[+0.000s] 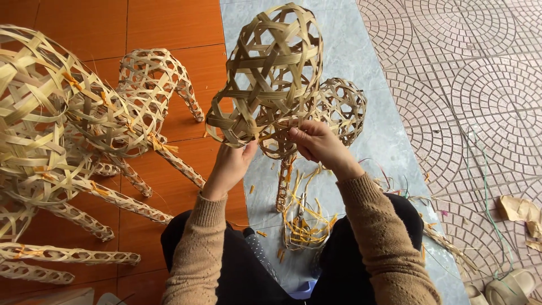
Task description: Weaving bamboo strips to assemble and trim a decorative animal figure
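Woven bamboo form (265, 79) held raised above the lap. Left hand (230, 164) clamped under its lower lobe; right hand (316, 141) pinching a strip at the junction. Step: joining. Next requires steady tension.

1. We see an orange tiled floor (169, 22) on the left, its joints thin and dark.
2. We find a pale grey stone strip (361, 51) running down the middle.
3. We note rosy paving (474, 68) on the right, its small stones set in fan-shaped arcs.
4. We see soft, even daylight with only faint shadows.
5. We spot crumpled brown paper (516, 208) and pale sandals (511, 288) lying on the paving.
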